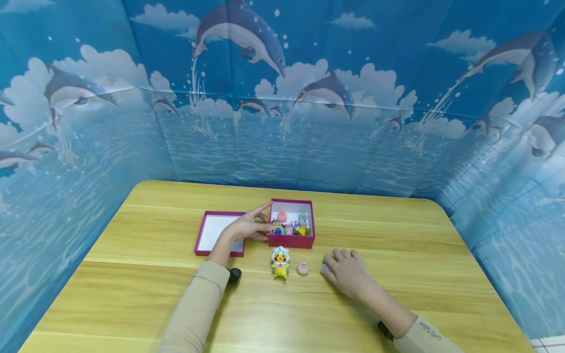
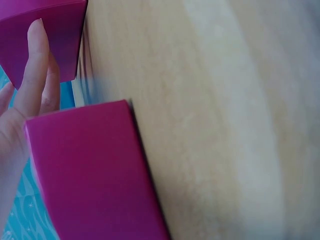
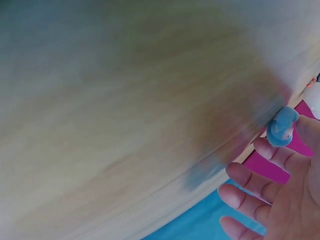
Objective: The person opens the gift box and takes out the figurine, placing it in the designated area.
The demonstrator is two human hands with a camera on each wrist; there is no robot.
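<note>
My left hand (image 1: pixel 247 226) touches the left side of a magenta box (image 1: pixel 291 240) with its fingers extended, and the fingers (image 2: pixel 37 65) lie against the box's wall in the left wrist view. Inside the box are several small toy figures, among them a pink duck (image 1: pixel 281 216) and a yellow-bodied figure (image 1: pixel 302 230). To the right of the box, my right hand (image 1: pixel 348 274) pinches a small blue toy figure (image 3: pixel 283 126) between thumb and index finger, close to the table; the other fingers are spread. From the head, the hand mostly hides this figure.
A magenta box lid (image 1: pixel 219 234) lies with its white inside up, beneath the left forearm. In front of the box are a yellow figure with a white hood (image 1: pixel 280 262) and a small grey duck (image 1: pixel 302 267). A dolphin-print curtain (image 1: pixel 282 147) surrounds the wooden table (image 1: pixel 379 230).
</note>
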